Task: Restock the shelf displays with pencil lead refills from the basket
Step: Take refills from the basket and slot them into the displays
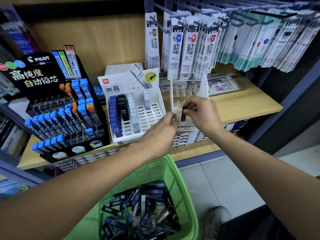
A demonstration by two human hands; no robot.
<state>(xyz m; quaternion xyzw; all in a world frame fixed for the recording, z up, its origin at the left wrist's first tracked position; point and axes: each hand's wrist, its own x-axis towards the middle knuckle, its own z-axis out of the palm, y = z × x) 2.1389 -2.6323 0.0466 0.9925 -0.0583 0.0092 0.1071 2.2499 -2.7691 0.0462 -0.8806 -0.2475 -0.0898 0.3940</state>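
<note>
My right hand (201,112) pinches a black lead refill case (183,113) upright over the front slots of a clear acrylic display (187,91) labelled MONO. Beside it, my left hand (160,134) pinches a white refill case (175,113) with a barcode at the display's left wall. Below my arms stands a green basket (174,172) holding several black and blue refill cases (140,210). A white cardboard display (136,108) to the left holds rows of blue, black and white HB 0.5 cases, with many slots bare.
A black PILOT display (57,104) with blue- and orange-capped cases fills the shelf's left. Pen refill packets (187,47) hang on hooks above. The wooden shelf (242,104) runs right. A shoe (218,219) stands on the tiled floor beside the basket.
</note>
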